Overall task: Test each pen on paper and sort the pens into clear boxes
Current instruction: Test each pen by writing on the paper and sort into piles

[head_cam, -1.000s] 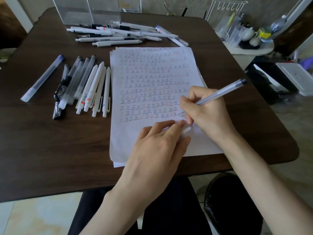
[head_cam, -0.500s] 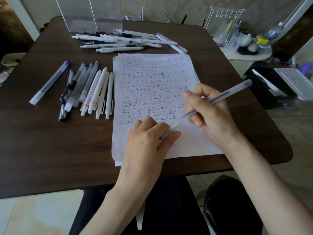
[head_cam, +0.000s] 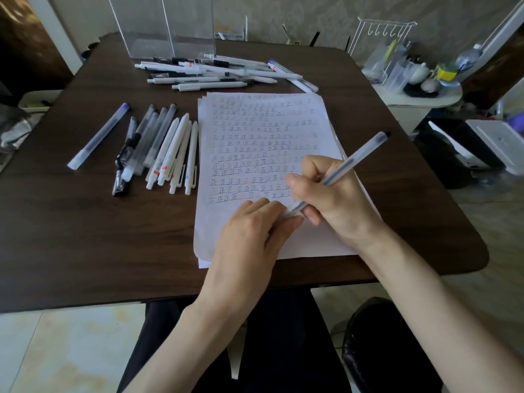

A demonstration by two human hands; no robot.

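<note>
Midway down the paper (head_cam: 263,123), a white sheet lined with rows of small inked characters, the right hand (head_cam: 334,199) grips a slim, frosted-clear pen (head_cam: 354,160) in curled fingers, its dark end angled up and to the right. The left hand (head_cam: 255,231) pinches the pen's lower end over the paper's blank lower part. Left of the paper, a row (head_cam: 167,154) of white and translucent pens lies on the dark wood-grain tabletop (head_cam: 85,236). Beyond the paper's far edge, a loose heap (head_cam: 221,72) of white pens lies before two tall clear boxes (head_cam: 164,26).
</note>
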